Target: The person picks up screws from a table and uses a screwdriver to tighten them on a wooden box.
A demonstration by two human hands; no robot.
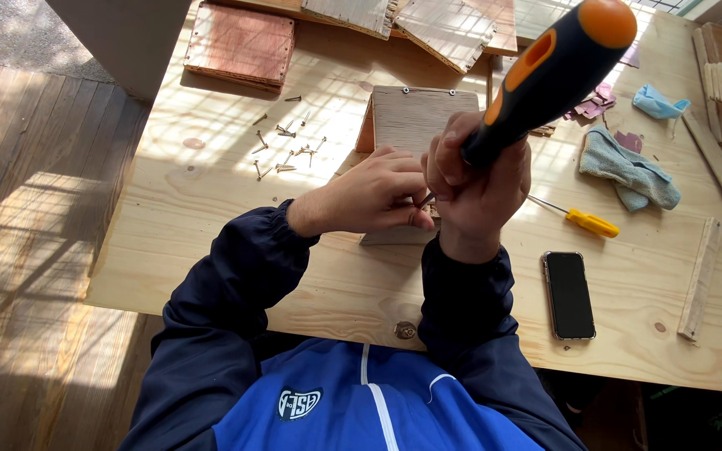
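Far to the left of the left hand (375,194), beyond it on the table (211,242), lies a reddish board (240,43), and nearer, still to its left, a loose scatter of screws (286,146).

The left hand is curled, fingers bunched and pinched together at the fingertips, which press against the right hand; it seems to be steadying the tip of the tool or a screw there, but the spot is hidden between the two hands and I cannot tell which. Its sleeve is dark blue.

Just beyond both hands stands a small wooden piece (415,121) with a ridged, sloping face and two screws along its top edge; the hands work at its near lower edge and cover that part.

The right hand (478,188) touches the left and is closed in a fist around the screwdriver (549,71), a black handle with orange inlay and an orange cap. The handle rises up and to the right out of the fist, towards the camera; the shaft is hidden below the hand.

Right of the right hand lies a small yellow screwdriver (582,219), close by. Nearer the person from it is a dark phone (568,294), face up. Beyond the yellow screwdriver lies a grey-blue cloth (628,171), and further on a light blue scrap (658,102). Furthest right, a thin wooden slat (699,280) lies near the table's edge.
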